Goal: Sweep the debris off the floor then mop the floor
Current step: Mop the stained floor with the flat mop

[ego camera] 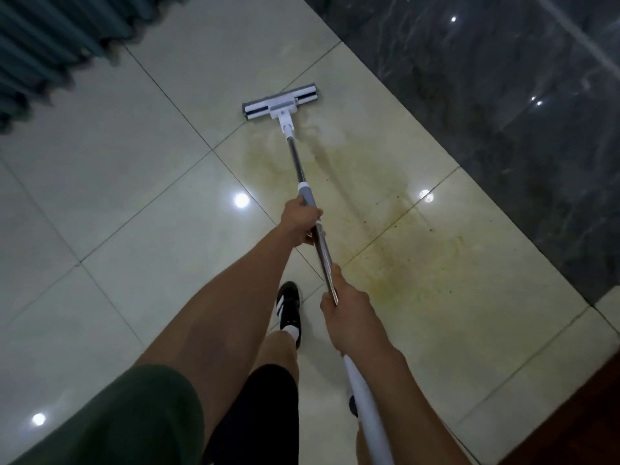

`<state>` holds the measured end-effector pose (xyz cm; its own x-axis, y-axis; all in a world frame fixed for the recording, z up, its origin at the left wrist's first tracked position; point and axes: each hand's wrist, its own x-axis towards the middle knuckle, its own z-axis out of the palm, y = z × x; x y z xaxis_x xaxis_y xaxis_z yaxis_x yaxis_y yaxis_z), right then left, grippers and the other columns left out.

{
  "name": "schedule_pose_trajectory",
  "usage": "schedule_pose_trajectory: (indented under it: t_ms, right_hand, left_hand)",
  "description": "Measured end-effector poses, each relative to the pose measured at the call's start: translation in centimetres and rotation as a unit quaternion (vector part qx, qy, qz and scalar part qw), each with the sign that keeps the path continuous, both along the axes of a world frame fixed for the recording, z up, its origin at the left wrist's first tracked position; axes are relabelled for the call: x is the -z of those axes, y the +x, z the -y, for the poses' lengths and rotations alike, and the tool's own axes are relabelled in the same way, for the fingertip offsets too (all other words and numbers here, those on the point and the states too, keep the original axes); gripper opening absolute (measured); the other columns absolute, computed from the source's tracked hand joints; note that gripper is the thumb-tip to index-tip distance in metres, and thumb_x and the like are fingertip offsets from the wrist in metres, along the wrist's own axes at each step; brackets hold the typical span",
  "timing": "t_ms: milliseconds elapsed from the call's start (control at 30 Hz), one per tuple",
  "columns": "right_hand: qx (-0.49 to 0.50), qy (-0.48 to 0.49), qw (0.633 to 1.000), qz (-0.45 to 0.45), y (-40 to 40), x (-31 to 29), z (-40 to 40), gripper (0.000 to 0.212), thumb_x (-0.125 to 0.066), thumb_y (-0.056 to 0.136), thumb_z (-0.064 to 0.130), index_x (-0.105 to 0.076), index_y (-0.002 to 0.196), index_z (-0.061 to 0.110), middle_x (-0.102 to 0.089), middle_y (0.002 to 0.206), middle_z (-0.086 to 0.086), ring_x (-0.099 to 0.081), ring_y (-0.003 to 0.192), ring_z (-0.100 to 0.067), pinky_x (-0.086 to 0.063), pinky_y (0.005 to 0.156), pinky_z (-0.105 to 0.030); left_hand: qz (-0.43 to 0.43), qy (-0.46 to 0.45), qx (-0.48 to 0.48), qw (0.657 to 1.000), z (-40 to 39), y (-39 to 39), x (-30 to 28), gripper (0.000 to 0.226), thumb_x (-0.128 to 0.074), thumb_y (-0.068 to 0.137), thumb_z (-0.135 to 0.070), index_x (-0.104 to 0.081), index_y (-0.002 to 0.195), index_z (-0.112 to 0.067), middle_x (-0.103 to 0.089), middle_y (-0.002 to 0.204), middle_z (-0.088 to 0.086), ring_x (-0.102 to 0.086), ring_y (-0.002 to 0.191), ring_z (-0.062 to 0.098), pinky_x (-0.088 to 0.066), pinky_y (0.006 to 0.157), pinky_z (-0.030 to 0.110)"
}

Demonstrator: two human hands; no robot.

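One long-handled flat mop (312,209) is in use, and two bare hands hold it. Its white and grey rectangular head (280,102) lies flat on the glossy cream tiled floor (134,182), close to the floor's far edge where the pale tiles meet a band of dark grey veined stone (486,105). From the head a shiny metal shaft runs back toward the person, passes through a grey collar, and ends in a white plastic grip by the right forearm.

The left hand (301,220) has its fingers curled round the shaft just below the grey collar. The right hand (347,305) grips the shaft lower down, thumb laid along the metal, fingers wrapped underneath (their tips are hidden).

One wide yellowish smear (396,260) with small dark specks spreads over the tiles to the right of the shaft, from behind the mop head back toward the right hand, running along the stone band.

One black shoe with white stripes and a white sock (288,310) stands on the tiles between the two forearms; the toe of a second shoe is barely visible behind the white grip. A pleated teal curtain (43,38) hangs over the floor's far left corner. A strip of reddish-brown wood (577,414) fills the near right corner. Four bright light reflections shine on the tiles.
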<state>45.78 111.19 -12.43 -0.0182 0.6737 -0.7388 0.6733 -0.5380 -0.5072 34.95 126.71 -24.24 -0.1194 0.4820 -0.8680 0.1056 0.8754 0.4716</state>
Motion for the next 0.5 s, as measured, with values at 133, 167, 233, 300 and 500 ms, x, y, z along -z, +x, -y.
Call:
schedule_pose_trajectory:
  t_ms: [133,167,233,300,500]
  right_hand:
    - [-0.003,0.021,1.0,0.001,-6.2,1.6,-7.9,0.06,-0.042,0.105,0.026,-0.015,0.158,0.026,-0.066,0.101,-0.011,-0.064,0.078,-0.02,-0.056,0.076,-0.033]
    - [-0.006,0.025,1.0,0.002,-7.6,1.9,-9.5,0.06,-0.042,0.105,0.026,-0.016,0.158,0.024,-0.066,0.105,-0.014,-0.065,0.083,-0.023,-0.056,0.078,-0.035]
    - [-0.009,0.023,1.0,0.004,-9.8,2.1,-11.8,0.059,-0.042,0.104,0.025,-0.017,0.158,0.022,-0.066,0.107,-0.016,-0.066,0.089,-0.028,-0.057,0.081,-0.039]
    - [-0.01,0.015,1.0,0.006,-10.8,2.0,-12.5,0.059,-0.041,0.104,0.025,-0.016,0.158,0.022,-0.066,0.107,-0.017,-0.066,0.091,-0.03,-0.056,0.083,-0.041]
    - [-0.031,-0.002,0.998,0.048,-10.4,1.4,-10.1,0.058,-0.037,0.106,0.03,-0.013,0.158,0.025,-0.064,0.112,-0.018,-0.063,0.091,-0.029,-0.055,0.083,-0.038]
  left_hand:
    - [-0.028,0.026,0.004,0.999,-7.7,-6.1,0.6,0.032,-0.066,0.094,-0.005,-0.052,0.122,-0.009,-0.061,0.087,0.022,-0.064,0.058,0.031,-0.051,0.042,0.034]
    - [-0.035,0.031,0.003,0.999,-9.3,-7.5,0.8,0.026,-0.066,0.093,-0.005,-0.054,0.115,-0.003,-0.061,0.085,0.022,-0.064,0.057,0.032,-0.051,0.041,0.034]
    - [-0.033,0.036,-0.001,0.999,-11.4,-9.8,1.1,0.023,-0.067,0.093,-0.005,-0.057,0.112,0.004,-0.06,0.078,0.02,-0.064,0.052,0.031,-0.053,0.042,0.036]
    - [-0.018,0.038,-0.004,0.999,-12.2,-10.9,1.1,0.021,-0.067,0.093,-0.005,-0.058,0.11,0.004,-0.059,0.074,0.019,-0.064,0.048,0.03,-0.055,0.045,0.039]
    - [-0.001,0.028,0.007,1.0,-9.9,-10.3,1.2,0.023,-0.066,0.093,-0.008,-0.057,0.113,0.0,-0.06,0.081,0.019,-0.065,0.059,0.032,-0.056,0.048,0.039]
